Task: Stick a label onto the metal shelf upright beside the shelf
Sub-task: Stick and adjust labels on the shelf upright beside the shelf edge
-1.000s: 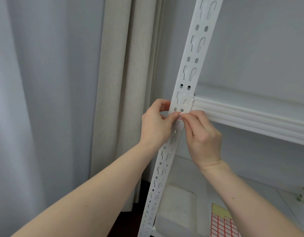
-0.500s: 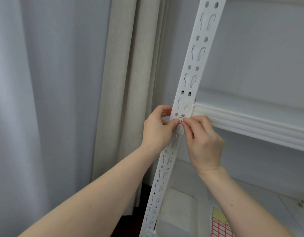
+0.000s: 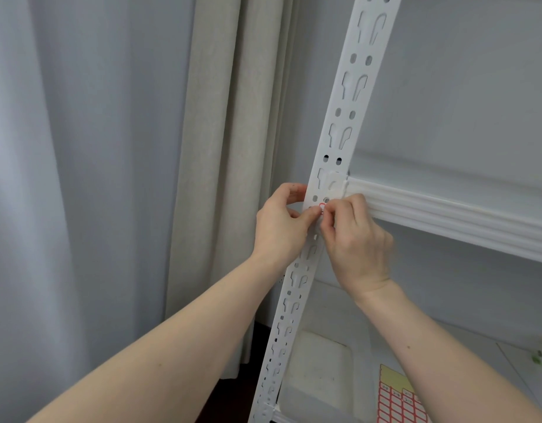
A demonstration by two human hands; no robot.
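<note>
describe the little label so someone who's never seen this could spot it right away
Find the white slotted metal upright that runs slantwise up the middle, and follow it down to just below where the ribbed shelf beam joins it. There the left hand and right hand meet on a tiny label. Its red border is the only colour on the white post.

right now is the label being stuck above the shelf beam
No, the label sits on the upright just below where the shelf beam joins it, pinched between both hands.
</note>
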